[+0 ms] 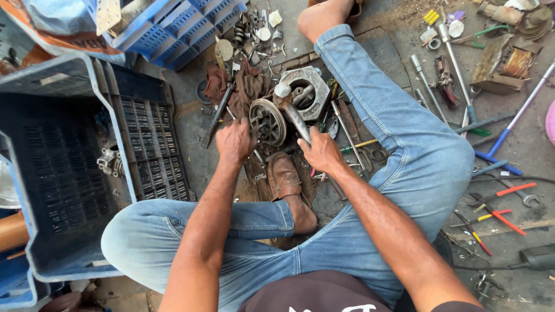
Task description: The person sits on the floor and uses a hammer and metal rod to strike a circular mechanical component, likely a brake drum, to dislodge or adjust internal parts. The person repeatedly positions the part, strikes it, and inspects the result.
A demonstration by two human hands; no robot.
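Two hands (234,140), hammer (295,115) head pointing away

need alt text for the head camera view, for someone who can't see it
Seen from above, a person in blue jeans sits on a workshop floor, left hand steadying a grooved metal pulley wheel while the right hand grips a hammer over it. A dark blue plastic crate stands to the left, and hand tools lie scattered on the right.

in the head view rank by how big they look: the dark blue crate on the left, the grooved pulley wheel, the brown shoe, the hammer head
1. dark blue crate, by far the largest
2. brown shoe and grooved pulley wheel look about alike; no clear rank
3. hammer head, the smallest
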